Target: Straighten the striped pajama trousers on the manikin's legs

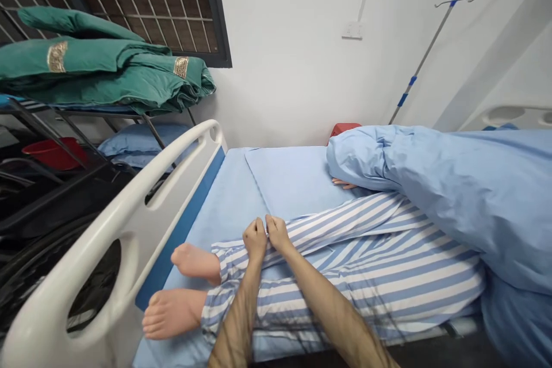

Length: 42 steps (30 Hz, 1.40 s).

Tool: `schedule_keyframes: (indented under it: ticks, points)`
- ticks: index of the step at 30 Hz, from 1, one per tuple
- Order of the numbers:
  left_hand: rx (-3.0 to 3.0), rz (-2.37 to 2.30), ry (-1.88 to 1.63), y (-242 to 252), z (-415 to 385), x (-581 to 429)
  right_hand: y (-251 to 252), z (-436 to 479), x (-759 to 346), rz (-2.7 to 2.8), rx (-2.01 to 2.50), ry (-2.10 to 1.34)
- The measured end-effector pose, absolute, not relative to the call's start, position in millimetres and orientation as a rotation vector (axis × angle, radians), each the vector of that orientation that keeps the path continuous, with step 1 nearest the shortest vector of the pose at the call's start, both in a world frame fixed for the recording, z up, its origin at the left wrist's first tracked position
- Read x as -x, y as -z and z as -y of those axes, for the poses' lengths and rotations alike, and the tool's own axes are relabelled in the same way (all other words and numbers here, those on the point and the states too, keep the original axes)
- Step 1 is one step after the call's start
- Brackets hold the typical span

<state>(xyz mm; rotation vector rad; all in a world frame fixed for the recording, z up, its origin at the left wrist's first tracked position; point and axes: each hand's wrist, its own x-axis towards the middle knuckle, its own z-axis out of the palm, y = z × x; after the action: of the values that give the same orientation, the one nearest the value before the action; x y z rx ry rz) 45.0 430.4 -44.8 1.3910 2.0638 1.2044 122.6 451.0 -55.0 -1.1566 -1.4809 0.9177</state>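
A figure with mannequin-like feet lies on the bed in blue-and-white striped trousers. My left hand is closed in a fist over the lower part of the far trouser leg. Close beside it, my right hand is also closed, knuckles up, on the same leg. Whatever the fingers grip is hidden beneath them; trouser cloth or sheet, I cannot tell which. The edge of a light blue folded sheet runs up to the two fists. A blue quilt covers the upper body, and fingertips show under its edge.
At the left stands the cream bed end board with cut-out grips. Beyond it are folded green covers on a rack, a red basin and dark wheeled equipment. An IV pole and a red object stand by the wall.
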Motion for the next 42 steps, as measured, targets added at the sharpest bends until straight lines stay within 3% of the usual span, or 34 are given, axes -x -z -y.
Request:
schedule_keyframes:
  ticks: [7,15,24,30,38,42]
  points:
    - [-1.523,-2.143,-0.99,45.0,-429.4,-44.4,49.5,-445.8,-119.4,1.559,1.236,-0.872]
    - [-1.481,-2.162,-0.961,42.7,-429.2,-44.8,-20.5,-449.5,-146.1,1.744,1.004,-0.79]
    - [-1.518,-2.142,-1.013,48.5,-432.0,-46.2,52.8,-464.5,-169.7,1.659,1.151,-0.857]
    - [-1.43,-1.983,-1.153,44.3,-434.2,-48.5,51.8,-467.6,-171.1,1.559,1.125,-0.916]
    - [-1.287,-1.626,-1.515,-10.8,-443.0,-79.5,51.6,-472.1,-173.2,1.442,1.081,-1.057]
    - [-1.3,-1.812,-1.381,8.0,-442.9,-89.3,50.3,-473.5,-173.6,1.393,1.072,-1.087]
